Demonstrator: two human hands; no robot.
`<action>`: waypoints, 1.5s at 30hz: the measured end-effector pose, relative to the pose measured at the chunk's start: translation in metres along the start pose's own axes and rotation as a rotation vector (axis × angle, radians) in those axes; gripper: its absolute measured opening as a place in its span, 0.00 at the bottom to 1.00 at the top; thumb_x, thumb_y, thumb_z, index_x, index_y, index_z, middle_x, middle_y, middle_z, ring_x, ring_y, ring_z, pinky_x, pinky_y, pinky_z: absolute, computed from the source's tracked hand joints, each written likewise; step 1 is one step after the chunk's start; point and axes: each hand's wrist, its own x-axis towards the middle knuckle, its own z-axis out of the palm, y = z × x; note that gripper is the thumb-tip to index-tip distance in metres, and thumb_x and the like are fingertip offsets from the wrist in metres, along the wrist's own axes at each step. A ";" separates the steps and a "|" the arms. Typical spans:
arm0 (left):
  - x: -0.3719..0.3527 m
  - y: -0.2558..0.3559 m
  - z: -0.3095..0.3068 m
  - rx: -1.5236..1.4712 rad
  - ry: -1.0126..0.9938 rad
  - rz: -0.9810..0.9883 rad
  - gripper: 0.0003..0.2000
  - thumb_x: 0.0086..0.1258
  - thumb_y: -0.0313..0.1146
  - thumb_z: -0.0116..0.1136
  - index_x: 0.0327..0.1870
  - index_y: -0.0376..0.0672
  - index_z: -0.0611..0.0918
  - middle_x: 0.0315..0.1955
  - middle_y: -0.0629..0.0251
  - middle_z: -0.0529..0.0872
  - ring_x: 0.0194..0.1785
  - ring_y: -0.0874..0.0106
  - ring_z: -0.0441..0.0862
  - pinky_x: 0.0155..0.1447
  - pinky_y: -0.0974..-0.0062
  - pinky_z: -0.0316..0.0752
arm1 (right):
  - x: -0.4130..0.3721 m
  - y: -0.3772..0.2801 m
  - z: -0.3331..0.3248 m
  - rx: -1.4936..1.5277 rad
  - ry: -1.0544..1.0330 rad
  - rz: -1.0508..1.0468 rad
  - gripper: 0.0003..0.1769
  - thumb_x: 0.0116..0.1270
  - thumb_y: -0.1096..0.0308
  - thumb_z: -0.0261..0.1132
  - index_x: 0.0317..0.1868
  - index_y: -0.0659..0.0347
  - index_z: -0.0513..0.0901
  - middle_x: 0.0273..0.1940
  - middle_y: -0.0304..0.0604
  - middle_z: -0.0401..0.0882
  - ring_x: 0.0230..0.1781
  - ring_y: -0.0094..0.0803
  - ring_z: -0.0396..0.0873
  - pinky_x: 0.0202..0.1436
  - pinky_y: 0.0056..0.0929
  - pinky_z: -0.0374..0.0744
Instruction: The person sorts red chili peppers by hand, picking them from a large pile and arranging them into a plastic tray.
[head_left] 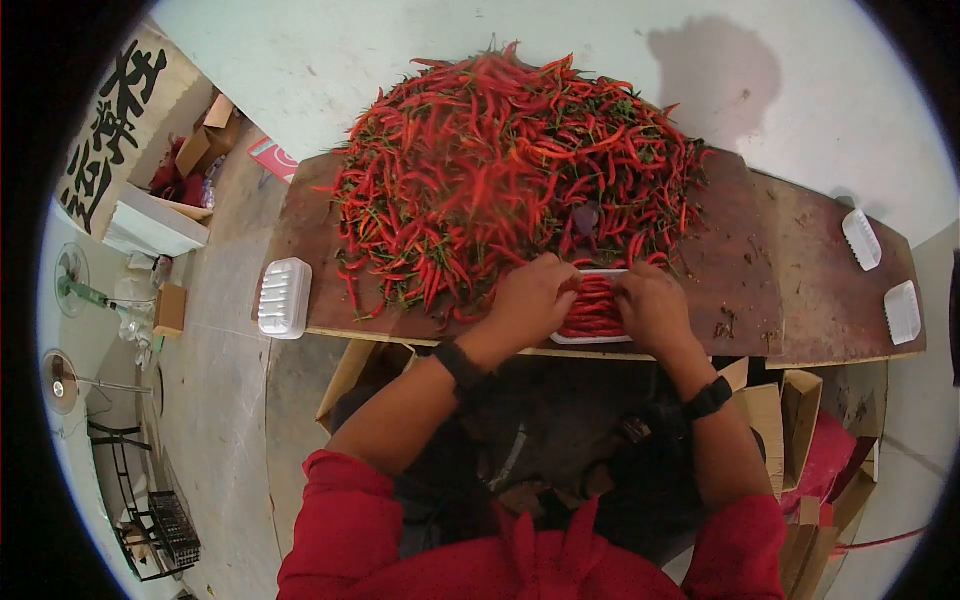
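Arranging red chillies in white tray, I judge; tray at chilli pile's 5 o'clock. My left grip at tray's 10 o'clock, right grip at 2; can't tell if either clamps. Next move calls for gentle levelling.

two fans, cardboard box, black crate

A big heap of red peppers sits on the brown table. A white tray with peppers in it lies by the near edge. Other white trays lie near both ends.
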 end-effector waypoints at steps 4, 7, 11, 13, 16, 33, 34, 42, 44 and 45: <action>0.001 0.001 0.003 0.041 -0.012 -0.005 0.07 0.58 0.31 0.59 0.37 0.46 0.81 0.32 0.61 0.77 0.38 0.58 0.79 0.40 0.61 0.75 | 0.002 0.000 0.000 -0.011 -0.008 -0.030 0.05 0.54 0.71 0.64 0.33 0.59 0.83 0.33 0.45 0.77 0.40 0.46 0.77 0.44 0.42 0.75; 0.003 0.002 0.003 0.022 -0.001 0.014 0.07 0.57 0.32 0.60 0.36 0.47 0.81 0.32 0.62 0.77 0.37 0.58 0.80 0.39 0.62 0.75 | 0.002 0.001 0.000 0.003 0.008 -0.038 0.06 0.55 0.71 0.64 0.33 0.60 0.83 0.33 0.45 0.77 0.39 0.46 0.77 0.44 0.42 0.75; 0.005 0.007 0.001 0.057 -0.032 -0.013 0.07 0.57 0.34 0.62 0.36 0.47 0.80 0.32 0.62 0.78 0.37 0.59 0.80 0.39 0.62 0.75 | 0.003 -0.001 -0.002 0.000 -0.013 -0.039 0.05 0.55 0.71 0.64 0.33 0.60 0.83 0.33 0.46 0.77 0.39 0.46 0.78 0.44 0.42 0.75; 0.006 0.010 0.000 0.081 -0.049 -0.046 0.08 0.56 0.33 0.63 0.36 0.45 0.81 0.31 0.61 0.79 0.38 0.57 0.80 0.40 0.62 0.75 | 0.003 -0.001 -0.002 -0.019 0.002 -0.045 0.06 0.55 0.71 0.65 0.33 0.60 0.83 0.33 0.45 0.77 0.39 0.46 0.78 0.44 0.42 0.75; 0.007 0.007 0.005 0.110 -0.031 -0.038 0.08 0.56 0.33 0.63 0.36 0.46 0.81 0.31 0.61 0.79 0.38 0.57 0.80 0.39 0.62 0.75 | 0.004 -0.002 -0.002 -0.031 -0.013 -0.033 0.06 0.55 0.71 0.65 0.33 0.59 0.83 0.33 0.45 0.78 0.39 0.46 0.78 0.43 0.43 0.75; 0.007 -0.026 -0.050 0.256 0.126 -0.118 0.08 0.59 0.32 0.60 0.39 0.46 0.81 0.34 0.60 0.80 0.39 0.57 0.80 0.42 0.61 0.76 | 0.003 -0.007 -0.012 -0.032 0.058 -0.001 0.07 0.53 0.71 0.66 0.34 0.59 0.82 0.33 0.46 0.78 0.37 0.46 0.78 0.40 0.42 0.76; 0.006 -0.028 -0.056 0.289 0.127 -0.142 0.08 0.59 0.32 0.60 0.39 0.45 0.81 0.34 0.60 0.80 0.40 0.57 0.80 0.43 0.61 0.76 | 0.003 -0.008 -0.013 -0.018 0.066 -0.002 0.07 0.53 0.70 0.66 0.35 0.58 0.82 0.33 0.46 0.78 0.37 0.46 0.78 0.39 0.42 0.76; -0.002 -0.046 -0.061 0.240 0.078 -0.113 0.08 0.59 0.30 0.60 0.39 0.41 0.81 0.34 0.57 0.81 0.43 0.56 0.79 0.46 0.61 0.75 | 0.000 -0.020 -0.008 -0.012 0.075 -0.041 0.06 0.55 0.69 0.62 0.33 0.59 0.80 0.32 0.49 0.77 0.36 0.49 0.78 0.40 0.45 0.76; -0.002 -0.036 -0.073 0.210 0.095 -0.085 0.08 0.59 0.30 0.59 0.38 0.40 0.82 0.35 0.57 0.82 0.43 0.56 0.80 0.46 0.62 0.75 | 0.000 -0.026 -0.006 0.020 0.100 -0.066 0.06 0.55 0.69 0.62 0.33 0.59 0.80 0.32 0.49 0.77 0.36 0.49 0.78 0.39 0.45 0.76; -0.001 -0.030 -0.082 0.151 0.115 -0.143 0.08 0.59 0.30 0.59 0.38 0.39 0.82 0.35 0.57 0.83 0.43 0.58 0.81 0.46 0.64 0.75 | 0.000 -0.029 -0.005 0.034 0.087 -0.050 0.06 0.55 0.69 0.62 0.33 0.60 0.81 0.32 0.48 0.78 0.36 0.49 0.78 0.40 0.45 0.76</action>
